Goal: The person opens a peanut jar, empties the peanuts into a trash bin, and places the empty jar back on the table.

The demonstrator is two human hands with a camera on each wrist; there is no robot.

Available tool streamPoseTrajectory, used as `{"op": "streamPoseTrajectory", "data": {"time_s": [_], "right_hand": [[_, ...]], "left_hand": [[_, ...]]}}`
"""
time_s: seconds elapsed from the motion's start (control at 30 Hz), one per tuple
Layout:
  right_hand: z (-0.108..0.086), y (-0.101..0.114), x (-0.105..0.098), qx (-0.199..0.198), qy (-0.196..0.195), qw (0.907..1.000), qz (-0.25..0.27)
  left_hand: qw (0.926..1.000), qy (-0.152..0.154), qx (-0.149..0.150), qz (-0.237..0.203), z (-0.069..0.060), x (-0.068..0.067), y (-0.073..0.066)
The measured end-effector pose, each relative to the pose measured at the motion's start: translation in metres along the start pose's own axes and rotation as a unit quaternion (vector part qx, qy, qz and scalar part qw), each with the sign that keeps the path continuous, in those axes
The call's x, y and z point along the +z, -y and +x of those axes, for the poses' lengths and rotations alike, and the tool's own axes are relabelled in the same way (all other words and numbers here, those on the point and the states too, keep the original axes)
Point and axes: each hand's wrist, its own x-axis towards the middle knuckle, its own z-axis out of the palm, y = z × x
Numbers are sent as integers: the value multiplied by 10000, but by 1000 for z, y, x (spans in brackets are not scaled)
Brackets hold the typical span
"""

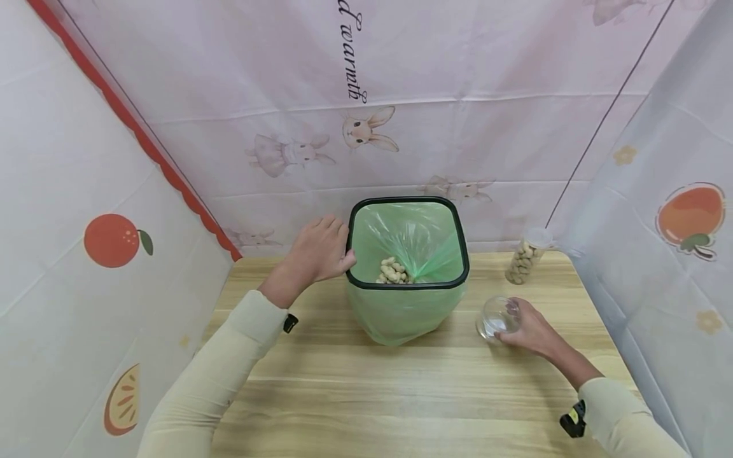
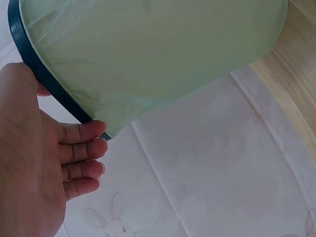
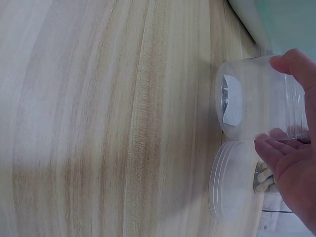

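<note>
My left hand point(image 1: 322, 249) grips the left side of the bin's black rim point(image 1: 406, 286); in the left wrist view, the hand point(image 2: 34, 158) has its fingertips against the dark rim point(image 2: 54, 89). A green bag point(image 1: 401, 312) lines the bin, with peanuts point(image 1: 393, 271) inside. To the bin's right, my right hand point(image 1: 531, 327) holds a clear jar point(image 1: 494, 318). The right wrist view shows thumb and fingers of the right hand point(image 3: 296, 148) around the jar point(image 3: 256, 98), which has a white label point(image 3: 233, 100). I cannot tell whether its base touches the table.
Behind the right hand, a clear container of peanuts point(image 1: 522, 262) stands near the table's back right corner. A clear ribbed round piece point(image 3: 229, 182) shows beside the held jar in the right wrist view. Printed cloth point(image 1: 298, 63) surrounds the wooden table point(image 1: 355, 407) at the back and sides.
</note>
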Motion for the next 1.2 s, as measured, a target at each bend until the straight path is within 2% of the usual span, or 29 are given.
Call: {"op": "streamPoseTrajectory", "data": {"time_s": [0.3, 0.57, 0.9, 1.2], "right_hand": [[-2, 1, -4, -9, 89, 9998, -181], [-2, 2, -13, 339, 252, 9989, -197], [3, 3, -35, 307, 112, 9993, -193], [14, 0, -54, 402, -203, 9989, -134]], "left_hand": [[9999, 75, -23, -113, -1, -1, 0], [9999, -78, -4, -76, -2, 1, 0], [9997, -228, 49, -42, -2, 4, 1], [9996, -254, 81, -15, -2, 4, 1]]}}
